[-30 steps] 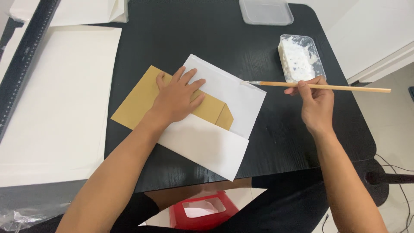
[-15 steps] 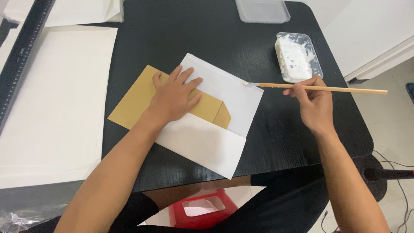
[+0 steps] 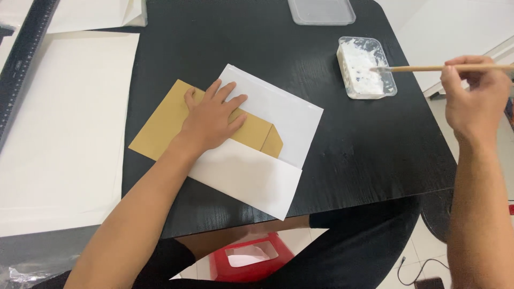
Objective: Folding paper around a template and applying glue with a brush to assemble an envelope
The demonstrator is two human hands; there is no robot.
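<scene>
My hands over a brown envelope (image 3: 160, 126) and a paste tub (image 3: 366, 66) on a black table (image 3: 214, 37).
My left hand (image 3: 211, 119) lies flat, fingers spread, pinning the envelope onto white paper (image 3: 267, 160). My right hand (image 3: 474, 96) pinches a brush (image 3: 428, 68), its tip over the tub.

The black table (image 3: 364, 160) has lots of bare room along its right edge, in front of the clear tub of white paste (image 3: 367, 67). The white sheet (image 3: 267, 144) and the brown envelope (image 3: 160, 128) fill the middle near the front edge. A clear lid (image 3: 321, 10) sits at the back edge, and big white paper (image 3: 59, 134) covers the left side.
</scene>
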